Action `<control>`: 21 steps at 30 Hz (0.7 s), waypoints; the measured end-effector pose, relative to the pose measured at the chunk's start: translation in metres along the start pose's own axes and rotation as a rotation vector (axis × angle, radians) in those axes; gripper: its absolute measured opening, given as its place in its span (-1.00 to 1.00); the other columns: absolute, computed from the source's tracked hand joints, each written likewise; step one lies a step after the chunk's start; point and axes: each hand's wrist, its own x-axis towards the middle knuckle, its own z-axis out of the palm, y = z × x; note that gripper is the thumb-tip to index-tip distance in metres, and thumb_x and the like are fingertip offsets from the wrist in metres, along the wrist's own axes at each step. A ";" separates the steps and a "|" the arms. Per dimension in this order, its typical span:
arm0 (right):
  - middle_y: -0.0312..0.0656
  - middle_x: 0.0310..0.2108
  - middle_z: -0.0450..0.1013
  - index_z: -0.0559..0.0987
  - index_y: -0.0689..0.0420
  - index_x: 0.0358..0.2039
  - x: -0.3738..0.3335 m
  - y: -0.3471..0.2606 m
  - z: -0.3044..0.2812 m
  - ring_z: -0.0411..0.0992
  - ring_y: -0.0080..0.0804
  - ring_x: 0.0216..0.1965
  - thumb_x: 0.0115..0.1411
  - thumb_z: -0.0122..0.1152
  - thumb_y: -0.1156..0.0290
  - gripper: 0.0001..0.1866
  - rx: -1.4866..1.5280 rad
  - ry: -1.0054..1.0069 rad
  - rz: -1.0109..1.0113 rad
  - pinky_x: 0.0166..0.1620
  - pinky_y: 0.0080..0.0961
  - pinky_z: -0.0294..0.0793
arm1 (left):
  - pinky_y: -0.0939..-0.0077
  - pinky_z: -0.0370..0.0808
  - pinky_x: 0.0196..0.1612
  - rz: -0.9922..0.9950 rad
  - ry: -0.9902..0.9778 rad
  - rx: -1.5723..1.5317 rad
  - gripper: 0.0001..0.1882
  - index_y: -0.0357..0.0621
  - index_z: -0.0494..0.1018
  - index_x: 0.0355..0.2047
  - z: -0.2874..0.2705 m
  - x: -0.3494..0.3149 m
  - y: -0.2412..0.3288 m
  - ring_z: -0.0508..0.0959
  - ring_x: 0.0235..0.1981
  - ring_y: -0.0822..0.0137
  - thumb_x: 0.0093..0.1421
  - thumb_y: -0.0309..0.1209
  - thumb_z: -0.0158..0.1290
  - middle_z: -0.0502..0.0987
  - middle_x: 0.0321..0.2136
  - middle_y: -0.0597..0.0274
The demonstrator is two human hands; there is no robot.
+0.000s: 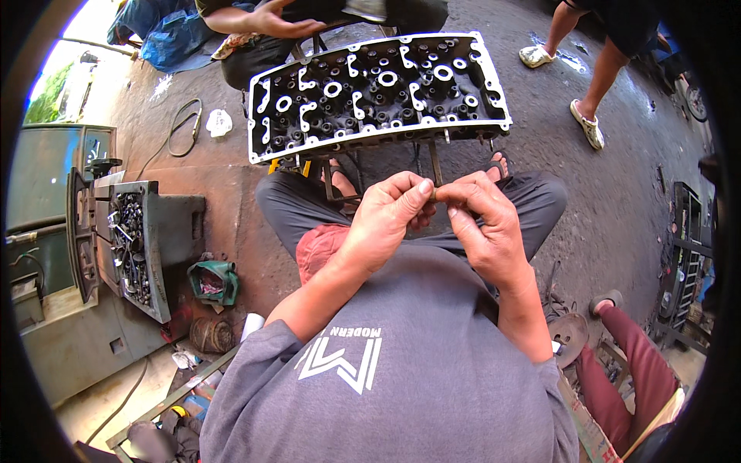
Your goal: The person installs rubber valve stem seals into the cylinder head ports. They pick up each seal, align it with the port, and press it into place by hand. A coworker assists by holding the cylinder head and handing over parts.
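My left hand (392, 207) and my right hand (488, 224) meet in front of my chest, above my lap. Thumb and fingers of each are closed in a pinch, almost fingertip to fingertip. Between them shows a small brownish piece (434, 194), too small and too covered to name. Just beyond my hands an engine cylinder head (378, 131) rests on a stand, its valve side up. Its pale machined rim frames dark cavities with several valve springs and round seats. Neither hand touches it. A red cloth (319, 251) lies over my left thigh.
Across the cylinder head another person's hand (282, 21) reaches in. A metal tray of small parts (131, 239) stands at the left, near a green container (213, 282). A person in clogs (588, 123) stands far right; a person in maroon trousers (644, 359) is at lower right.
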 end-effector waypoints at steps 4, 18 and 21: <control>-0.36 -0.37 0.44 0.57 0.23 -0.15 -0.004 0.017 -0.010 0.30 -0.72 -0.49 0.20 0.08 0.57 -0.79 0.444 -0.044 0.450 -0.44 -0.76 0.30 | 0.59 0.41 -0.40 0.372 0.078 0.522 -0.82 -0.26 0.52 -0.33 -0.002 0.008 -0.005 0.50 -0.45 0.47 0.22 -0.37 0.17 0.54 -0.46 0.29; -0.22 -0.30 0.55 0.60 0.19 -0.18 0.000 0.221 -0.148 0.52 -0.41 -0.30 0.23 0.08 0.45 -0.80 -0.533 1.025 0.258 -0.23 -0.49 0.48 | 0.19 0.46 -0.15 0.508 0.080 1.830 -0.78 -0.12 0.63 -0.40 -0.011 0.232 0.030 0.59 -0.28 0.04 0.02 -0.26 0.24 0.61 -0.49 0.05; -0.17 -0.28 0.55 0.61 0.14 -0.21 0.000 0.220 -0.147 0.55 -0.31 -0.29 0.21 0.06 0.43 -0.79 -0.668 0.982 0.286 -0.23 -0.43 0.50 | 0.19 0.48 -0.17 0.450 0.177 1.819 -0.76 -0.09 0.65 -0.43 -0.010 0.245 0.023 0.61 -0.34 0.04 -0.01 -0.20 0.25 0.62 -0.51 0.05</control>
